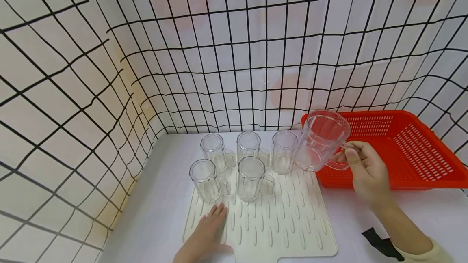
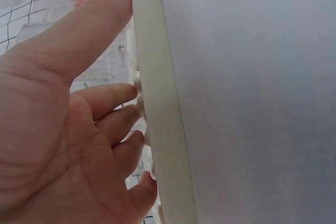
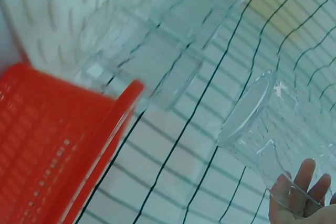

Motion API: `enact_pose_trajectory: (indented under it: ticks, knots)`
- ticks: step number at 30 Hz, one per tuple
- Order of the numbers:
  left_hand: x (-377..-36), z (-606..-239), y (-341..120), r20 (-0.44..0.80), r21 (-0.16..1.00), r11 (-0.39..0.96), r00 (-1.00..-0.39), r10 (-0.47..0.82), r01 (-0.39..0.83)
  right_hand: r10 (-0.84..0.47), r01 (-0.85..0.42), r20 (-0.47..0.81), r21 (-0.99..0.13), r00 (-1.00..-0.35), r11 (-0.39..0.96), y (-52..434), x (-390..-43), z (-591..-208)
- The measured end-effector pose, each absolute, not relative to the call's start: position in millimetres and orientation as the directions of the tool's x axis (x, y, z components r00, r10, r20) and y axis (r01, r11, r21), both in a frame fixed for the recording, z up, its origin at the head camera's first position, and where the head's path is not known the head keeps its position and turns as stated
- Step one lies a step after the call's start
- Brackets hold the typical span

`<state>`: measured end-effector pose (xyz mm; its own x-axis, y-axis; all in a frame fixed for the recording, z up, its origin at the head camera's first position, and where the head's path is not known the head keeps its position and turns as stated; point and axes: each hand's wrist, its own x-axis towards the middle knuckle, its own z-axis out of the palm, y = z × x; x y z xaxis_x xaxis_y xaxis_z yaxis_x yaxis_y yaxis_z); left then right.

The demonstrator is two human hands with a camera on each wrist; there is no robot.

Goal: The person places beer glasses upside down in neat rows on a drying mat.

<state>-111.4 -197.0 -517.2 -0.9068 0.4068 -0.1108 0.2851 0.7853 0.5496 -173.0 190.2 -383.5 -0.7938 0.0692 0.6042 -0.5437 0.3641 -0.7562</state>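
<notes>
My right hand (image 1: 365,169) curls round the handle of a clear mug (image 1: 321,141), tilted in the air between mat (image 1: 292,230) and red basket (image 1: 413,153); light, slick, breakable, I'd say; left hand (image 1: 208,234) flat, fingers straight, pressing the mat's near left corner.

White curtain w/ black grid (image 1: 234,52) hangs behind & at left of white table (image 1: 157,198); soft even light, curtain creased at corner.
</notes>
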Motion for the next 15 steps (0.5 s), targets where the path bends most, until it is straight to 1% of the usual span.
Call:
enact_pose_trajectory:
  ticks: [8, 13, 15]
  knots:
    - [-109.7, -514.9, -196.2, -0.111, 0.554, 0.784, -0.909, 0.403, 0.28, 0.017, -0.535, 0.576, -0.77, -0.817, 0.349, 169.5, -158.7, -379.1]
    - [-109.0, -513.6, -196.4, -0.105, 0.554, 0.783, -0.909, 0.403, 0.283, -0.041, -0.564, 0.584, -0.761, -0.811, 0.322, 161.8, -153.5, -378.9]
    - [-109.1, -513.7, -196.5, -0.106, 0.552, 0.785, -0.909, 0.402, 0.283, -0.063, -0.587, 0.598, -0.752, -0.799, 0.299, 159.4, -152.2, -380.4]
